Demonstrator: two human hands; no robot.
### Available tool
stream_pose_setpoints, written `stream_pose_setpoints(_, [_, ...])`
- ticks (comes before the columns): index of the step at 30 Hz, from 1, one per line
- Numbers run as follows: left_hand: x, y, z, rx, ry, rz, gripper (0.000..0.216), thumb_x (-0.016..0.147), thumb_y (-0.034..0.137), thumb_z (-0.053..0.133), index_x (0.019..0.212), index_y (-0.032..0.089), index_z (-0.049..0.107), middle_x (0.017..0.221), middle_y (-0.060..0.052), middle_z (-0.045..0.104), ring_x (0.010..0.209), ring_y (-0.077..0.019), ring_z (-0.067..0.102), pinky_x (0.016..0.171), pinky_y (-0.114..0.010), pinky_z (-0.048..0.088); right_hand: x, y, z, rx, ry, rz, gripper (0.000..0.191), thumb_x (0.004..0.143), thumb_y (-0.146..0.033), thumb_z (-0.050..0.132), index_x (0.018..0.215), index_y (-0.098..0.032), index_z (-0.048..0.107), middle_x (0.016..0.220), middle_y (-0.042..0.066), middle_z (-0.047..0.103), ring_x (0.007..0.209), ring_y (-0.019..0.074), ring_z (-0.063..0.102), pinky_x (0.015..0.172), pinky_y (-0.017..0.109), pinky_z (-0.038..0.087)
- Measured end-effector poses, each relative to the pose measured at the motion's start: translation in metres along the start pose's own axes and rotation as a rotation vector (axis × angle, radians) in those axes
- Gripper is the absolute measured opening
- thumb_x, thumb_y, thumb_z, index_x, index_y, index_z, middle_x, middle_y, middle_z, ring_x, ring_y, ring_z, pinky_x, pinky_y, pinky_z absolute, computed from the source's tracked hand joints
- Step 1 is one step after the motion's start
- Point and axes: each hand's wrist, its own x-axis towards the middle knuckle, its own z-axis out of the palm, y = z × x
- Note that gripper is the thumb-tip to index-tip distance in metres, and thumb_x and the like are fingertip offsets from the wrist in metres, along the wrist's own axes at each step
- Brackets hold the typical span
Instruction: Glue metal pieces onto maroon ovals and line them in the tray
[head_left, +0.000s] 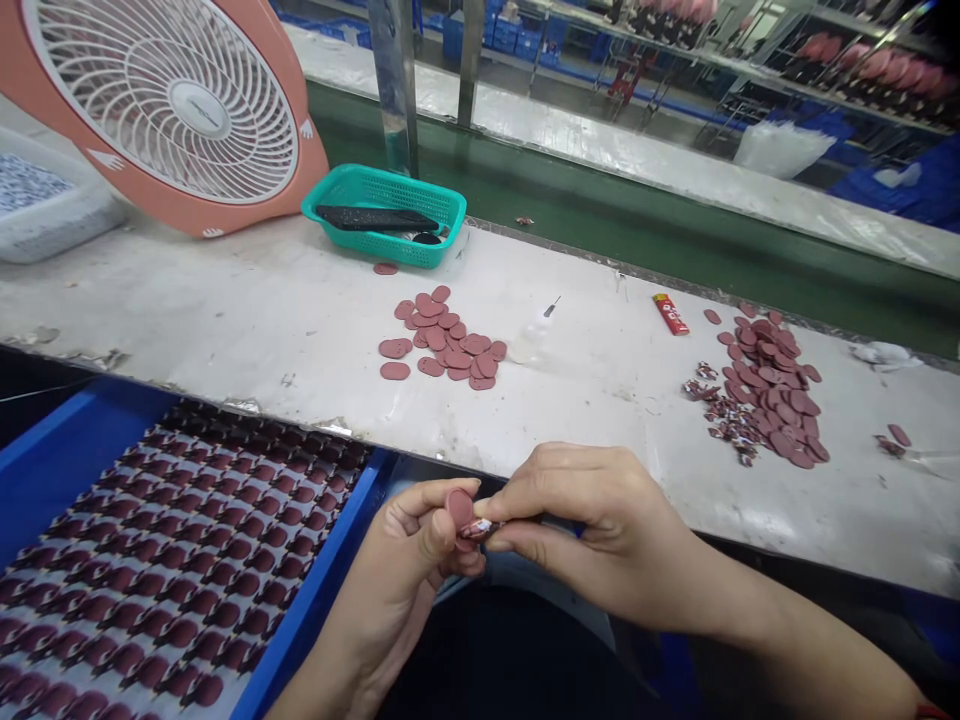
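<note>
Held low, in front of the table edge, my left hand (382,580) is closed on a flat maroon oval disc (459,507), thumb and fingers around its edge. My right hand (592,525) pinches a small crumpled maroon-and-white piece (477,528) against the lower side of that disc. What the fingers hide of this piece I cannot make out. Beyond my hands lies a loose pile of similar discs (450,345). Farther right is a larger disc pile (780,390), with small crumpled pieces (731,425) along its left side.
A blue tray (307,610) at lower left carries rows of maroon parts. On the table (585,400) are a pink fan (315,150), a teal basket (386,252) with dark items, a thin dark-handled tool (552,307) and a red packet (670,314). Behind runs a green belt (600,220).
</note>
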Motion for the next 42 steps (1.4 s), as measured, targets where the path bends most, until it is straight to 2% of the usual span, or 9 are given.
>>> stream_pose_setpoints(6, [0.002, -0.004, -0.014, 0.02, -0.129, 0.035, 0.031, 0.064, 0.038, 0.092, 0.088, 0.022, 0.081, 0.069, -0.002, 0.075, 0.059, -0.008, 0.065, 0.057, -0.013, 0.052, 0.003, -0.004, 0.0, 0.008, -0.033, -0.047, 0.013, 0.089, -0.009, 0.068, 0.1, -0.014, 0.072, 0.084, 0.003, 0.076, 0.076, 0.0102, 0.067, 0.073, 0.019, 0.054])
stream_pose_setpoints(10, [-0.004, -0.002, -0.012, 0.005, -0.179, 0.08, 0.025, 0.066, 0.032, 0.091, 0.088, 0.024, 0.081, 0.067, 0.001, 0.075, 0.06, -0.0078, 0.068, 0.06, -0.011, 0.053, 0.0, -0.01, -0.002, 0.007, -0.054, -0.067, 0.01, 0.089, -0.009, 0.069, 0.099, -0.01, 0.071, 0.084, 0.004, 0.074, 0.076, 0.0091, 0.067, 0.075, 0.018, 0.054])
stream_pose_setpoints(16, [-0.011, 0.001, -0.006, -0.004, -0.192, 0.045, 0.032, 0.056, 0.035, 0.095, 0.083, 0.024, 0.081, 0.067, 0.001, 0.076, 0.058, -0.0082, 0.067, 0.058, -0.012, 0.053, -0.004, -0.017, -0.002, 0.021, -0.088, -0.09, 0.014, 0.09, -0.006, 0.067, 0.104, -0.008, 0.068, 0.092, 0.005, 0.075, 0.085, 0.0075, 0.068, 0.082, 0.016, 0.054])
stream_pose_setpoints(24, [-0.011, 0.0, -0.008, -0.017, -0.208, 0.055, 0.029, 0.061, 0.036, 0.093, 0.085, 0.024, 0.082, 0.069, 0.0, 0.076, 0.061, -0.0084, 0.068, 0.062, -0.012, 0.053, -0.001, -0.017, -0.001, 0.011, -0.09, -0.051, 0.014, 0.088, -0.005, 0.069, 0.102, -0.008, 0.069, 0.089, 0.004, 0.074, 0.082, 0.0065, 0.067, 0.08, 0.014, 0.053])
stream_pose_setpoints(26, [-0.009, -0.001, -0.01, -0.014, -0.221, 0.043, 0.028, 0.064, 0.037, 0.092, 0.086, 0.023, 0.081, 0.069, -0.001, 0.076, 0.061, -0.0087, 0.068, 0.06, -0.012, 0.053, 0.0, -0.017, -0.003, 0.028, -0.11, -0.033, 0.019, 0.088, -0.007, 0.07, 0.106, -0.009, 0.069, 0.092, 0.004, 0.074, 0.084, 0.0067, 0.067, 0.08, 0.014, 0.053])
stream_pose_setpoints(30, [-0.005, -0.002, -0.015, -0.017, -0.235, 0.025, 0.03, 0.067, 0.038, 0.09, 0.088, 0.02, 0.081, 0.073, -0.003, 0.075, 0.061, -0.0096, 0.066, 0.056, -0.013, 0.052, 0.0, -0.014, -0.007, 0.031, -0.118, 0.037, 0.043, 0.083, -0.018, 0.079, 0.123, -0.013, 0.064, 0.097, 0.004, 0.072, 0.087, 0.0086, 0.065, 0.079, 0.017, 0.053])
stream_pose_setpoints(31, [-0.004, -0.003, -0.016, -0.014, -0.236, 0.023, 0.03, 0.067, 0.038, 0.09, 0.089, 0.02, 0.08, 0.073, -0.003, 0.075, 0.061, -0.0099, 0.066, 0.056, -0.013, 0.052, -0.001, -0.014, -0.007, 0.032, -0.11, 0.038, 0.043, 0.083, -0.019, 0.079, 0.123, -0.013, 0.065, 0.096, 0.004, 0.072, 0.086, 0.0087, 0.065, 0.079, 0.017, 0.053])
stream_pose_setpoints(36, [-0.003, -0.005, -0.017, 0.019, -0.161, -0.022, 0.028, 0.067, 0.037, 0.09, 0.088, 0.021, 0.08, 0.069, -0.003, 0.074, 0.058, -0.01, 0.065, 0.057, -0.015, 0.052, 0.0, -0.008, -0.002, 0.01, -0.08, -0.026, 0.015, 0.091, -0.014, 0.067, 0.105, -0.009, 0.073, 0.085, 0.006, 0.073, 0.077, 0.0093, 0.065, 0.072, 0.016, 0.053])
stream_pose_setpoints(42, [-0.001, 0.0, -0.004, -0.003, -0.07, -0.041, 0.036, 0.058, 0.042, 0.094, 0.084, 0.021, 0.08, 0.066, -0.002, 0.073, 0.055, -0.0078, 0.062, 0.054, -0.015, 0.049, 0.006, 0.002, -0.001, 0.023, -0.042, -0.023, 0.013, 0.091, -0.017, 0.068, 0.102, -0.013, 0.074, 0.083, 0.006, 0.074, 0.075, 0.0111, 0.066, 0.07, 0.019, 0.054])
